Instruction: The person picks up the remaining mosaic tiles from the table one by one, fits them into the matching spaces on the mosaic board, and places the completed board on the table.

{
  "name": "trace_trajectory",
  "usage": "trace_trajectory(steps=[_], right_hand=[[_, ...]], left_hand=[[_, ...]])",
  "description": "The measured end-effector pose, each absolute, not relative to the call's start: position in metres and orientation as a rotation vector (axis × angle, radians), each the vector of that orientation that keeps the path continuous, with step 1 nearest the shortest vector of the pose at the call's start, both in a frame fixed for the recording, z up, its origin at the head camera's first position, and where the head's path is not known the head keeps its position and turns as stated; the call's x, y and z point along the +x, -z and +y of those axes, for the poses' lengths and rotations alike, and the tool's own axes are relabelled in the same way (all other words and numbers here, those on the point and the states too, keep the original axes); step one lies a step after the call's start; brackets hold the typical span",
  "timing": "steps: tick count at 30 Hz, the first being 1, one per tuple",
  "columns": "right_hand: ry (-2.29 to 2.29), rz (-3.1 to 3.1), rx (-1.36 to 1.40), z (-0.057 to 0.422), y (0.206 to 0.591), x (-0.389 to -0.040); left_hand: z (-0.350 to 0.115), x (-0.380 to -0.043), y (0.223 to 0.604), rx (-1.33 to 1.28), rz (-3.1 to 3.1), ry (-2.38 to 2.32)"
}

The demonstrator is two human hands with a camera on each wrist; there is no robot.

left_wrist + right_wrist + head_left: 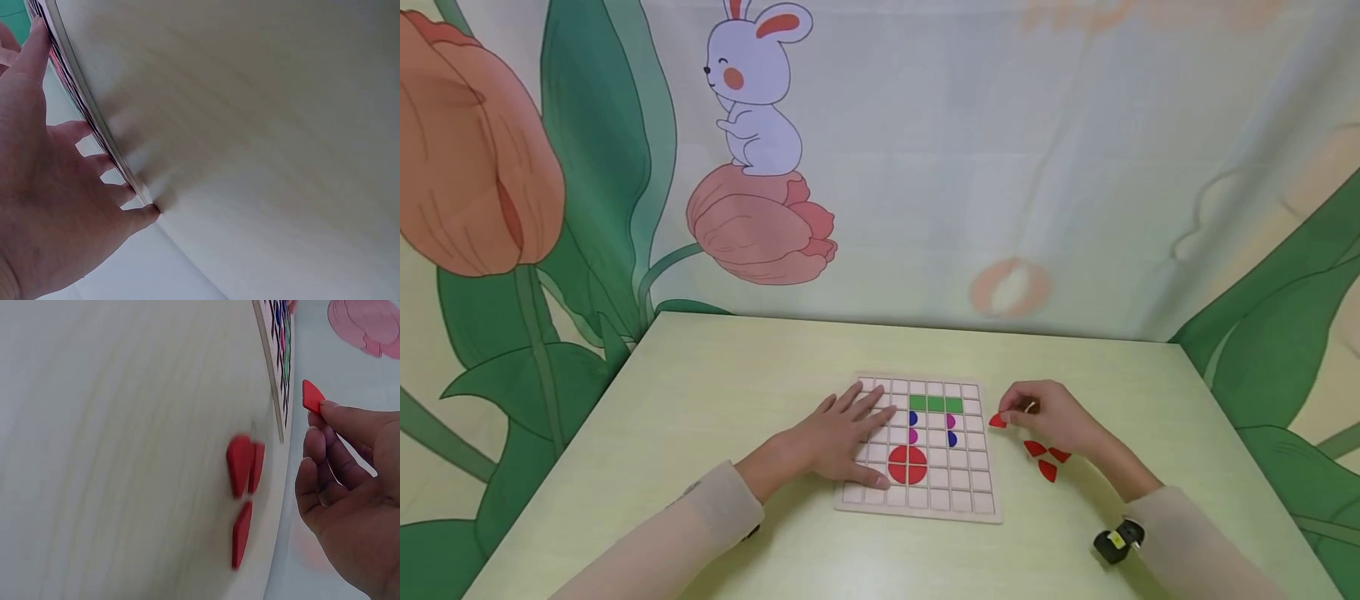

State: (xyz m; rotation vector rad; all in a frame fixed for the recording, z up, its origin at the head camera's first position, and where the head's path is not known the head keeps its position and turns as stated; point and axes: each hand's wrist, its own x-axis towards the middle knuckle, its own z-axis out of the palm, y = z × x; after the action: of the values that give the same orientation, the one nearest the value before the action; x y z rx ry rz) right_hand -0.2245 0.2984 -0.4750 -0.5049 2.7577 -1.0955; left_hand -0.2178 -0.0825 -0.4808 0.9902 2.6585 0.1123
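Observation:
A wooden grid board (pixel 961 503) lies on the table. My left hand (pixel 838 437) rests on its left side with fingers spread; in the left wrist view, its fingertips (pixel 147 214) reach along the board's edge. Just off the board's right edge, my right hand (pixel 1054 414) pinches a red quarter-circle piece (pixel 312 397) between thumb and fingers, lifted above the table in the right wrist view. Below that hand lie three more red pieces (pixel 1047 472). On the board, red quarter pieces (pixel 898 473) form a full circle near the lower left.
A row of green squares (pixel 936 404) sits near the board's top, with blue half-circles (pixel 952 438) and magenta half-circles (pixel 951 422) beneath. Behind the pale table (pixel 760 367) hangs a printed curtain (pixel 910 183) with a rabbit and tulips. A small black device (pixel 1117 541) is at the right cuff.

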Motion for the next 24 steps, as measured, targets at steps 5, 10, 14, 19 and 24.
trace_trajectory(steps=[5, 10, 14, 19, 24], right_hand=[[1.119, 2.724, -0.585, 0.276, 0.476, -0.227], [1.138, 2.678, -0.627, 0.257, 0.478, -0.228], [1.149, 2.621, -0.691, 0.244, 0.482, -0.226], [1.157, 2.569, -0.754, 0.232, 0.484, -0.223], [1.139, 2.548, -0.753, 0.224, 0.484, -0.218]], left_hand=[[-0.082, -0.219, 0.480, 0.993, 2.656, -0.116], [-0.083, -0.219, 0.481, 0.988, 2.659, -0.098], [-0.083, -0.220, 0.482, 0.983, 2.660, -0.090], [-0.083, -0.220, 0.483, 0.990, 2.657, -0.092], [-0.082, -0.220, 0.483, 0.987, 2.657, -0.093]])
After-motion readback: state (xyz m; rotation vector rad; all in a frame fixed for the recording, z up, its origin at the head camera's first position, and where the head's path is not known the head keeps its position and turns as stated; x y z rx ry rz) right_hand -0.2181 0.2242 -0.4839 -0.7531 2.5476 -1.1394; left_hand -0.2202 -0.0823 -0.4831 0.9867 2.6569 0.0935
